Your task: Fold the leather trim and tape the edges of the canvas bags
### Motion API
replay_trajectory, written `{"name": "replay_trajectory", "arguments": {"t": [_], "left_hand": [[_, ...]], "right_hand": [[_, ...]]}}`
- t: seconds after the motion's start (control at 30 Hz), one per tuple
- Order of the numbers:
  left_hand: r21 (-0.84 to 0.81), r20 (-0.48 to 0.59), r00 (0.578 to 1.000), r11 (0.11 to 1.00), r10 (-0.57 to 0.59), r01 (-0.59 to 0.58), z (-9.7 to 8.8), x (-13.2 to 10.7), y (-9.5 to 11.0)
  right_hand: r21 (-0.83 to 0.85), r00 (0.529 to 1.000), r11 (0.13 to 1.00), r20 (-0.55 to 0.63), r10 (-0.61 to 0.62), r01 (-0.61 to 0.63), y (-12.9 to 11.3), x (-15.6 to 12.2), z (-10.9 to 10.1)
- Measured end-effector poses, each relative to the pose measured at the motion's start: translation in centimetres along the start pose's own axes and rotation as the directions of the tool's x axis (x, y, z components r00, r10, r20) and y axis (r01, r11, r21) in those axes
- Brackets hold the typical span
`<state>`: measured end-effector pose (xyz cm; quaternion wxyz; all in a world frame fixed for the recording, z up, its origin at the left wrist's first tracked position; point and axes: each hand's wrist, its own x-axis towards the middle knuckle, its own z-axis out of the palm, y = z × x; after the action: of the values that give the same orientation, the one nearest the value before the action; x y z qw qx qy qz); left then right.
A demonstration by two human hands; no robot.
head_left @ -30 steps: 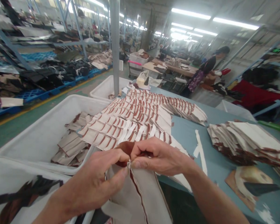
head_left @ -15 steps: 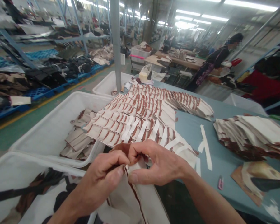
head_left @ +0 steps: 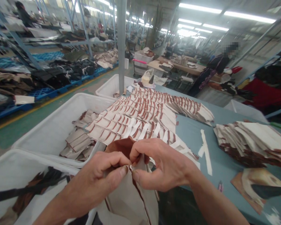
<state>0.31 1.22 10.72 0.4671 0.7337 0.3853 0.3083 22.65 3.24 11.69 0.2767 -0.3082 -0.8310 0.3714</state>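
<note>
Both hands still pinch fabric, more brown lining showing.

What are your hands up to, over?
Left hand and right hand: both pinching. Beige fabric piece: held at the top of its seam. Nothing seen blocking the fingers.

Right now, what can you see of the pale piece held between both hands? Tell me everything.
The pale piece looks like soft off-white fabric or leather, with brown, apparently its inner face, at the open top. A brown-lined seam runs down its front. The left hand and right hand pinch its top edge on either side of that seam. It is curved, held in front of the blue-grey table, its lower end outside the picture.
</note>
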Motion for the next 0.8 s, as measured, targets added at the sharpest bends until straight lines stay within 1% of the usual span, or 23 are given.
{"name": "replay_trajectory", "arguments": {"t": [0.07,0.17,0.3,0.37,0.47,0.53,0.6,0.7,0.8], "left_hand": [[0.000,0.014,1.000,1.000,-0.010,0.010,0.1,-0.1,0.1],[0.002,0.027,0.999,1.000,-0.018,0.018,0.2,-0.2,0.2],[-0.005,0.016,0.999,0.999,-0.044,0.044,0.3,-0.7,-0.1],[-0.015,0.021,0.997,0.997,-0.071,0.071,0.6,-1.0,-0.5],[-0.011,0.018,0.990,0.990,-0.138,0.138,1.1,-1.1,-0.9],[-0.017,0.015,0.986,0.986,-0.166,0.166,1.4,-0.9,-0.8],[-0.040,0.024,0.985,0.985,-0.169,0.170,1.7,-0.7,-0.6],[-0.056,0.035,0.983,0.982,-0.179,0.181,1.8,-0.5,-0.3],[-0.057,0.047,0.978,0.977,-0.205,0.208,1.7,-0.8,-0.6]], "right_hand": [[-0.008,1.000,1.000,0.018,-0.002,0.002,-0.1,-0.1,-0.1],[-0.007,1.000,1.000,0.010,-0.007,0.007,0.0,-0.1,0.2],[0.118,0.999,0.992,0.021,0.049,-0.051,0.0,-0.4,0.7],[0.135,0.998,0.989,0.023,0.062,-0.065,0.1,-0.5,0.8],[0.131,0.999,0.990,0.012,0.053,-0.054,0.4,-0.8,1.0],[0.148,0.999,0.988,-0.001,0.046,-0.045,0.7,-0.9,1.0],[0.159,0.999,0.986,-0.004,0.050,-0.049,1.0,-1.0,1.2],[0.158,0.995,0.982,0.022,0.101,-0.103,1.2,-1.1,1.3],[0.182,0.989,0.972,0.043,0.144,-0.150,1.4,-1.2,1.3]]}}
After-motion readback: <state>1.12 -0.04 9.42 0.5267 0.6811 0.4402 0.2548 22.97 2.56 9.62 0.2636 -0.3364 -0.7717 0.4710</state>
